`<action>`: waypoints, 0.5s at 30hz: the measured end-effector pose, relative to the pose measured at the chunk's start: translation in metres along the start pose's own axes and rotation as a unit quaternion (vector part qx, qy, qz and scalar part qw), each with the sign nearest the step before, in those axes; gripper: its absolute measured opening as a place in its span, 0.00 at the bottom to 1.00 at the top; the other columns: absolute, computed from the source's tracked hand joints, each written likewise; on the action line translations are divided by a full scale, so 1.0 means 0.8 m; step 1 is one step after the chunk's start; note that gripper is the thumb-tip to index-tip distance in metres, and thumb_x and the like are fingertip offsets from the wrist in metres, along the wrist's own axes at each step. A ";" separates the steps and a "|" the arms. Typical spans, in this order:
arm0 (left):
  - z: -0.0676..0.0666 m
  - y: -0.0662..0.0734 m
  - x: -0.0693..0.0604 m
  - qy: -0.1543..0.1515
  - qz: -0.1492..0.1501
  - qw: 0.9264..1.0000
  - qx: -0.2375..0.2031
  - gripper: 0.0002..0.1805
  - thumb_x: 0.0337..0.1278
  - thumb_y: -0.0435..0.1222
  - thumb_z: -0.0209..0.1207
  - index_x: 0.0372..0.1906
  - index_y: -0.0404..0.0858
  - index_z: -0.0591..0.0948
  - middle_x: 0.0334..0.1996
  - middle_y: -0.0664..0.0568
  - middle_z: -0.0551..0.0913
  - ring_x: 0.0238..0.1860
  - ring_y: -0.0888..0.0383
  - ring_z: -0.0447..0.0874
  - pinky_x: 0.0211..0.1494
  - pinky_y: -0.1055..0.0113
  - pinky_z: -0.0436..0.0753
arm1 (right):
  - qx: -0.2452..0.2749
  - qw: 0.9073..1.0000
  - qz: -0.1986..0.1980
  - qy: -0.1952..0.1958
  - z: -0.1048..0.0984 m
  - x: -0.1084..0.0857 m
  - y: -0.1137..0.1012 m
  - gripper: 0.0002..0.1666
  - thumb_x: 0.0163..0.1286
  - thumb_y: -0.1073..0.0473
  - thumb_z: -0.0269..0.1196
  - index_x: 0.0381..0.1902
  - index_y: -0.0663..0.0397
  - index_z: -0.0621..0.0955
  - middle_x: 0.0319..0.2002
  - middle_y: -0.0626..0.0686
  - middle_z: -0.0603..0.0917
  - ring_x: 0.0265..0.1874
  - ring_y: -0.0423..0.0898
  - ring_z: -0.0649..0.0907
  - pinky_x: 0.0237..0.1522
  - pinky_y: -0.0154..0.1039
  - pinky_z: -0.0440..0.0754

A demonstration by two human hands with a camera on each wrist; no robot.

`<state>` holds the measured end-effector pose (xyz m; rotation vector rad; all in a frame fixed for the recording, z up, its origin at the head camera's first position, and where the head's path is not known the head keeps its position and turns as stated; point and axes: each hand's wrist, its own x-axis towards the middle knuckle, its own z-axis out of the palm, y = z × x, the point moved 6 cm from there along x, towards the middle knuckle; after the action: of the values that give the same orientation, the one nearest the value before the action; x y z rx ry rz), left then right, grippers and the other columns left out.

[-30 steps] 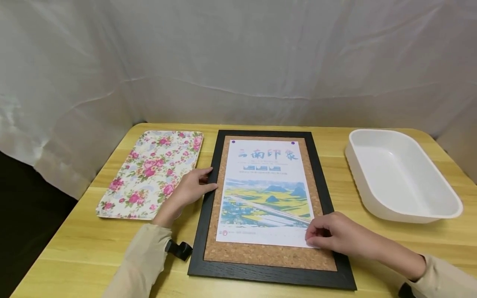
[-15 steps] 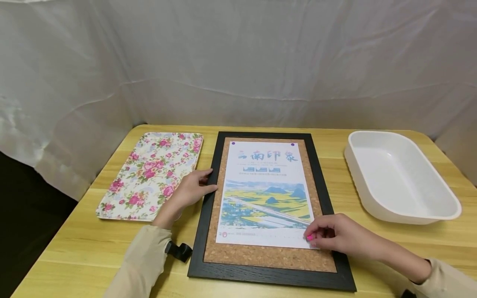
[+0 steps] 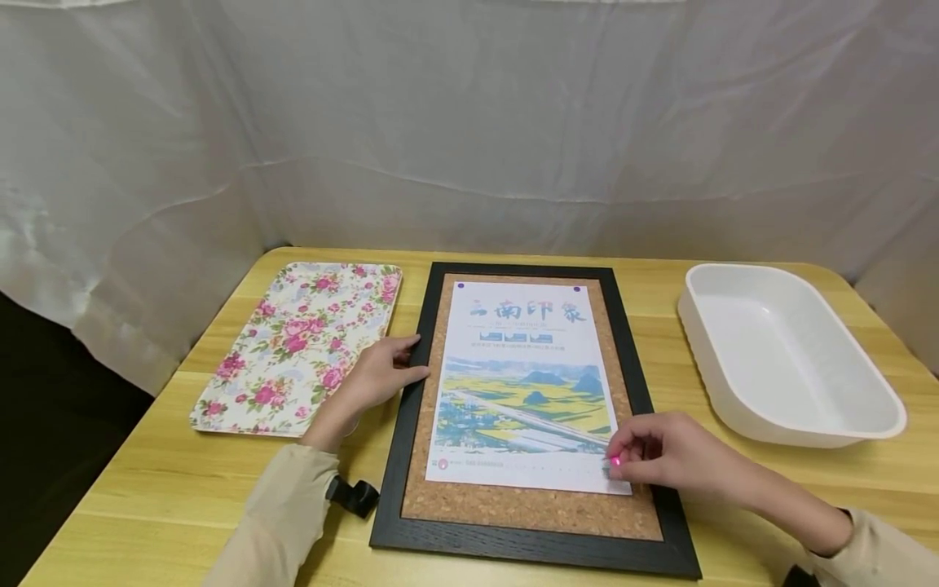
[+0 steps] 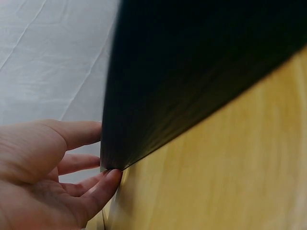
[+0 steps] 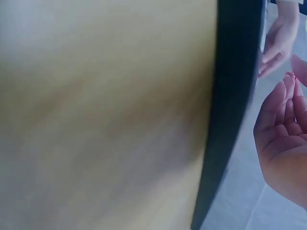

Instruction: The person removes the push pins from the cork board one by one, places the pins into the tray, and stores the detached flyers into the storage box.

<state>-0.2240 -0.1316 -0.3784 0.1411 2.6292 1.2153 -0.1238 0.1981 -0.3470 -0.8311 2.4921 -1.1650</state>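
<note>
A printed sheet (image 3: 524,342) with a landscape picture lies on a cork board (image 3: 528,507) in a black frame (image 3: 535,548). Purple thumbtacks sit at the sheet's two upper corners, the right one (image 3: 577,289) near the frame's top. Between thumb and fingers, my right hand (image 3: 678,456) pinches a small pink push pin (image 3: 615,461) over the sheet's lower right part; whether its tip touches the paper I cannot tell. My left hand (image 3: 377,375) touches the frame's left edge with extended thumb and fingers; the left wrist view shows these fingertips (image 4: 113,175) against the frame's side.
To the left lies a flowered tray (image 3: 297,334), partly behind the left forearm. A deep white plastic basin (image 3: 795,350) stands at the right. All rest on a wooden table (image 3: 161,489), with a grey cloth (image 3: 469,122) hanging behind it.
The pink push pin, hidden at first, has come into sight in my right fingers. It has turned slightly, and the right hand has shifted a little. The left hand keeps its place.
</note>
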 end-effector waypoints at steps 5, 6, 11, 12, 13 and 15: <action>-0.001 -0.002 0.000 0.001 -0.001 1.000 0.000 0.35 0.62 0.39 0.63 0.71 0.36 0.66 0.53 0.40 0.78 0.53 0.46 0.77 0.51 0.53 0.78 | -0.034 0.999 0.021 0.027 -0.021 0.008 -0.008 0.06 0.59 0.59 0.72 0.32 0.51 0.84 0.24 0.39 0.77 0.22 0.37 0.73 0.21 0.31 0.71; -0.001 -0.002 0.000 0.001 -0.002 1.000 0.001 0.35 0.62 0.39 0.63 0.71 0.36 0.66 0.54 0.40 0.78 0.53 0.46 0.77 0.51 0.53 0.78 | -0.038 0.998 0.025 0.034 -0.025 0.009 -0.009 0.06 0.59 0.59 0.72 0.32 0.51 0.84 0.24 0.40 0.77 0.22 0.38 0.73 0.22 0.31 0.70; -0.001 -0.002 0.001 0.002 0.005 1.000 0.007 0.35 0.62 0.39 0.63 0.71 0.36 0.66 0.55 0.39 0.77 0.54 0.46 0.76 0.51 0.53 0.78 | -0.064 0.995 0.020 0.071 -0.043 0.016 -0.017 0.05 0.58 0.61 0.72 0.32 0.50 0.85 0.26 0.41 0.78 0.25 0.39 0.74 0.22 0.32 0.71; -0.001 -0.002 0.001 0.001 0.007 1.000 0.007 0.35 0.62 0.40 0.63 0.71 0.36 0.66 0.55 0.39 0.77 0.54 0.46 0.76 0.51 0.53 0.78 | -0.069 0.995 0.021 0.076 -0.047 0.017 -0.018 0.05 0.58 0.61 0.72 0.32 0.50 0.85 0.26 0.41 0.78 0.25 0.39 0.74 0.23 0.32 0.71; -0.001 -0.002 0.001 0.001 0.009 1.000 0.008 0.35 0.62 0.40 0.63 0.71 0.36 0.66 0.55 0.39 0.77 0.54 0.46 0.76 0.51 0.53 0.78 | -0.072 0.994 0.024 0.079 -0.050 0.018 -0.020 0.05 0.58 0.61 0.72 0.32 0.50 0.85 0.26 0.41 0.79 0.26 0.39 0.74 0.23 0.33 0.72; -0.001 -0.001 0.002 0.001 0.015 1.000 0.010 0.35 0.62 0.40 0.63 0.71 0.35 0.66 0.55 0.38 0.77 0.54 0.45 0.76 0.51 0.53 0.78 | -0.077 0.993 0.032 0.081 -0.058 0.021 -0.021 0.04 0.59 0.61 0.71 0.33 0.50 0.85 0.27 0.42 0.79 0.27 0.39 0.75 0.25 0.33 0.72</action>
<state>-0.2252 -0.1323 -0.3791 0.1827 2.6494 1.2002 -0.1522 0.2074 -0.3044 -0.7152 2.7482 -1.0683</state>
